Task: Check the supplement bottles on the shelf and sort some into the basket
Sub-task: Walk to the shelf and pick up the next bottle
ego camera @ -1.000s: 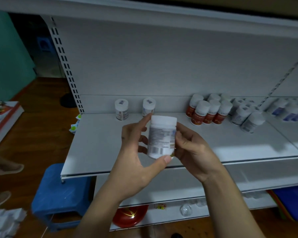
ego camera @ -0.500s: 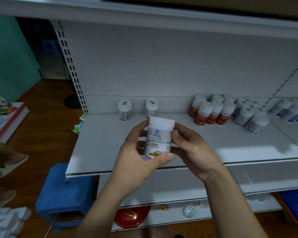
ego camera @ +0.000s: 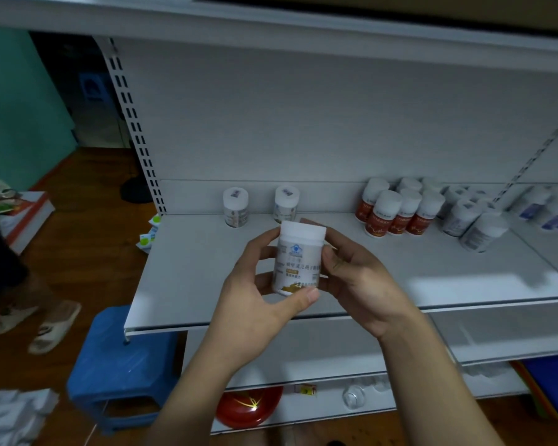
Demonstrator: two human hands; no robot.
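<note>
Fingers (ego camera: 307,297) of the left hand (ego camera: 255,304) and right hand (ego camera: 364,284) curl round one white supplement bottle (ego camera: 298,257), held upright in the air above the front of the white shelf (ego camera: 200,278), label facing the camera. To check it well, turn it slowly between the thumbs, keeping it steady, until the printed text reads clearly. Bare shelf lies beneath. Two white bottles (ego camera: 236,207) stand at the back and red-labelled bottles (ego camera: 397,217) well to the right, so there is room to set it down. A blue stool (ego camera: 120,358) sits below the shelf's front edge. No basket is clearly in view.
</note>
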